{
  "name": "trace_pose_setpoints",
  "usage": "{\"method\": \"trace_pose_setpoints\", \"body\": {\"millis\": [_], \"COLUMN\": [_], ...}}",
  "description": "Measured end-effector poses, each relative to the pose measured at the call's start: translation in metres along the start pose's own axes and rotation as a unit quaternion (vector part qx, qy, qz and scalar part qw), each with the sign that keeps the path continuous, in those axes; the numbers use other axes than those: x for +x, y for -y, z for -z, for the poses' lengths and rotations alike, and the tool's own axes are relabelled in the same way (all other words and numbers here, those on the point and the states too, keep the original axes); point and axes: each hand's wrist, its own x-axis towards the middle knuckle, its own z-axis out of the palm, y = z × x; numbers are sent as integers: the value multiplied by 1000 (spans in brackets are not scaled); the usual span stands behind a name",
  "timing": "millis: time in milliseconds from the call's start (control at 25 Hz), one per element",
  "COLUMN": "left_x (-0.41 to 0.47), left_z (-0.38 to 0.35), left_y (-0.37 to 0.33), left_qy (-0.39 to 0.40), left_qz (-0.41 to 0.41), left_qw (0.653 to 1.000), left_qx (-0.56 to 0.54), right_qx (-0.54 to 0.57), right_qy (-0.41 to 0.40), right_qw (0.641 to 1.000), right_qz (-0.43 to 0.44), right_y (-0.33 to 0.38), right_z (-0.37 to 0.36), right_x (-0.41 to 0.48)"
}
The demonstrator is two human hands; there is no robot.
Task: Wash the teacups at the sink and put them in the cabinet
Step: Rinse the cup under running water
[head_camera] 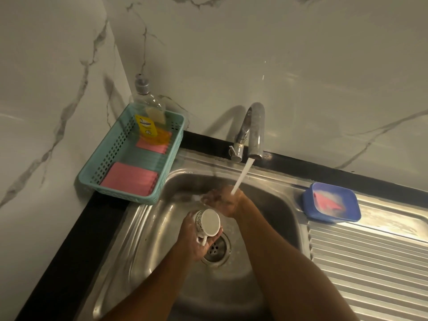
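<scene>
Teacup (207,223) on its side, cradled in curled left hand (196,239), just short of tap (252,130) stream. Right hand (223,200) under stream, fingers curled; contents unclear. Left hand nearer cup.

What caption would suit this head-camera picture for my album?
Left hand holds a patterned teacup over the sink; right hand under the running tap.

One teacup (208,224), maybe three sponges (129,179)
</scene>
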Motion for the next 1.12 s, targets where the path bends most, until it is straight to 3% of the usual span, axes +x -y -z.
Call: {"method": "trace_pose_setpoints", "body": {"millis": [80,240,320,360,440,520,560,680,800,920,1000,1120], "left_x": [4,9,10,10,10,5,4,6,9,11,12,12], "left_z": [2,1,-1,-2,-7,-15,-19,-31,-52,-69,-69,-56], "left_y": [1,3,3,4,3,3,3,1,-3,-1,-4,-15], "left_qy": [-4,-13,-11,-9,-5,-3,-4,-3,0,8,31,40], "left_qz": [-3,-2,-5,-7,-9,-10,-13,-18,14,39,44,36], "left_qw": [1000,1000,1000,1000,1000,1000,1000,999,996,985,977,974], "left_qx": [2,10,11,13,8,14,23,46,87,170,204,221], "right_qx": [-87,-103,-257,-394,-732,-817,-816,-776,-651,-529,-487,-500], "right_qy": [-14,-31,-56,-106,-91,-105,-110,-84,-17,-4,-10,-34], "right_qw": [996,994,965,912,658,532,523,561,690,775,797,786], "right_qz": [-20,-23,-7,37,151,194,221,274,316,346,358,363], "right_y": [10,26,33,35,25,11,6,-1,-10,-21,-28,-36], "right_z": [-5,-11,-16,-23,-24,-12,-3,34,64,71,68,63], "right_x": [1,-8,-19,-31,-51,-57,-60,-67,-62,-55,-49,-39]}}
